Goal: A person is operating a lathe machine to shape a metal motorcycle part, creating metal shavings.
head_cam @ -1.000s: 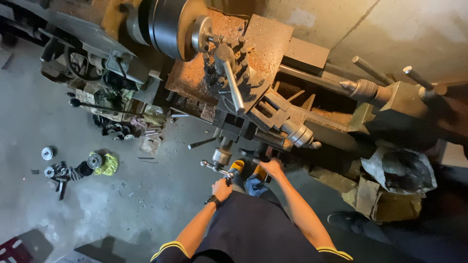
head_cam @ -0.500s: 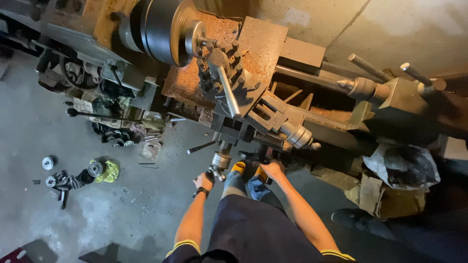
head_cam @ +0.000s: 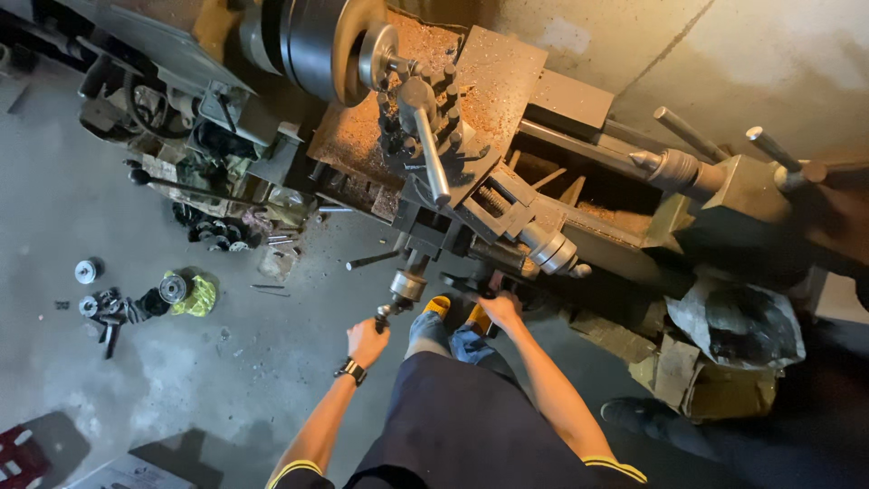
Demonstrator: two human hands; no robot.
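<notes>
Left hand (head_cam: 367, 342) moved left since earlier, now closed on crank handle (head_cam: 384, 317); right hand (head_cam: 501, 311) kept wrapped on handwheel (head_cam: 471, 287); lathe carriage (head_cam: 457, 195) controls engaged.

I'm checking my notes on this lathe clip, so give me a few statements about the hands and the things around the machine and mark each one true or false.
1. The left hand grips a crank handle at the front of the lathe. True.
2. The right hand rests on the tailstock. False: it is on a control at the front of the carriage; the tailstock stands far to the right.
3. The left wrist bears a dark watch. True.
4. The floor left of the machine holds only a red bucket. False: small round metal parts and a yellow-green rag lie there.
5. Reddish-brown chips cover the lathe's bed. True.
</notes>
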